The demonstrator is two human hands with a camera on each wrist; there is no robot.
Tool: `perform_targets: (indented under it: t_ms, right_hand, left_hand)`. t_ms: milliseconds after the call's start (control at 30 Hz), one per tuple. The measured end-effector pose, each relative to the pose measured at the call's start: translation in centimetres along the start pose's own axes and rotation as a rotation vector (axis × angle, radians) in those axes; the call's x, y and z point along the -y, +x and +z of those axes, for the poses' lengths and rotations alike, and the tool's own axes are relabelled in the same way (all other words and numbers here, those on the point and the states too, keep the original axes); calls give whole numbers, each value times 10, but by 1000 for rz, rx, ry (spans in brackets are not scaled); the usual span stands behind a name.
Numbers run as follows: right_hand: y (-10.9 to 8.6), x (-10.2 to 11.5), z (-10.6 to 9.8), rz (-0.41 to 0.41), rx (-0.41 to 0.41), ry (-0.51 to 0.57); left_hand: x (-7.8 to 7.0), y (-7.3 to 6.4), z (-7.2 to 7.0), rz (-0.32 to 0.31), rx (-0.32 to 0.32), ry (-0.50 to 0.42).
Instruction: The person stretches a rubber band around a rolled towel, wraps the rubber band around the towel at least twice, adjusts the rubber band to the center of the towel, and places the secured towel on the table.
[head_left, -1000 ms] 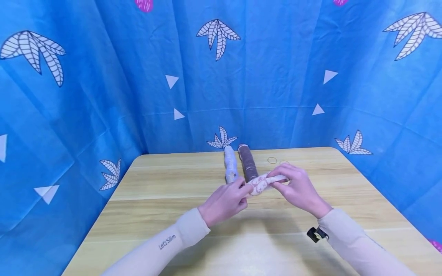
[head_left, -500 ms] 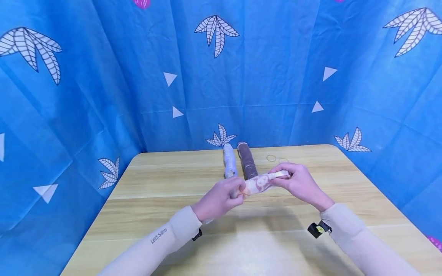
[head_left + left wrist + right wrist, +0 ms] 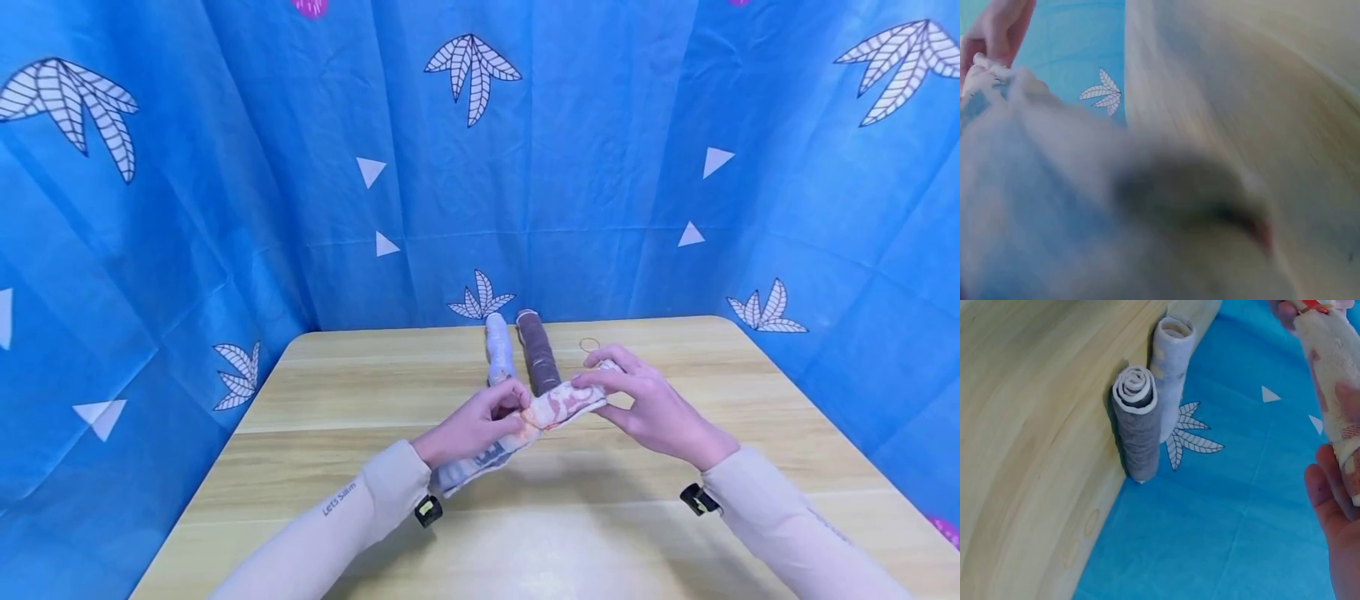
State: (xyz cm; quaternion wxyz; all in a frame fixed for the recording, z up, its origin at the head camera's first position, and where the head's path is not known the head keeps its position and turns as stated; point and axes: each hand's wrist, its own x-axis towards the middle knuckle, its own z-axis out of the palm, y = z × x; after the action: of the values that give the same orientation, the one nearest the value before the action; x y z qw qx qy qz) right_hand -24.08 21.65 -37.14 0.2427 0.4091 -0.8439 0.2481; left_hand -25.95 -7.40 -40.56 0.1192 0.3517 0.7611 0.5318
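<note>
A pale rolled towel (image 3: pixel 564 405) with reddish and blue-grey patterns is held aslant above the table between both hands. An orange-red rubber band (image 3: pixel 534 420) circles it near the middle. My left hand (image 3: pixel 474 427) grips the towel right at the band, and one end of the roll sticks out below that hand. With the thumb beneath and fingers on top, my right hand (image 3: pixel 654 408) holds the far end. In the right wrist view, the red band (image 3: pixel 1315 307) sits by the left fingers. The left wrist view is mostly filled by blurred towel (image 3: pixel 1029 181).
Two rolled towels lie side by side at the table's back, one pale blue (image 3: pixel 498 346) and one dark greyish-brown (image 3: pixel 537 352). A loose rubber band (image 3: pixel 590 344) lies right of them. A patterned blue curtain (image 3: pixel 585 150) encloses the wooden table (image 3: pixel 360 383).
My left hand has shifted along the roll, whose near end now shows below it. The orange-red band has come into view around the middle. My right fingers have spread and loosened somewhat.
</note>
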Motion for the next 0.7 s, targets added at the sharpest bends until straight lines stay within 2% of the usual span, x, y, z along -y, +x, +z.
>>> perform_targets:
  t_ms: [67, 133, 267, 367, 433, 700]
  right_hand:
    - [-1, -1, 2, 7, -26, 3]
    - [-1, -2, 3, 19, -49, 11]
    - [-2, -3, 4, 50, -83, 57]
    - [-2, -2, 4, 67, -99, 73]
    - [-1, -2, 5, 68, -109, 64]
    - [3, 0, 9, 72, -170, 31]
  left_hand:
    - [0, -2, 4, 20, -12, 66]
    - [-1, -5, 8, 79, -46, 205]
    - [-1, -9, 15, 285, -133, 586]
    - [-1, -10, 18, 397, -188, 777]
    - [-1, -10, 19, 426, -202, 831]
    - [-5, -7, 21, 444, -208, 945]
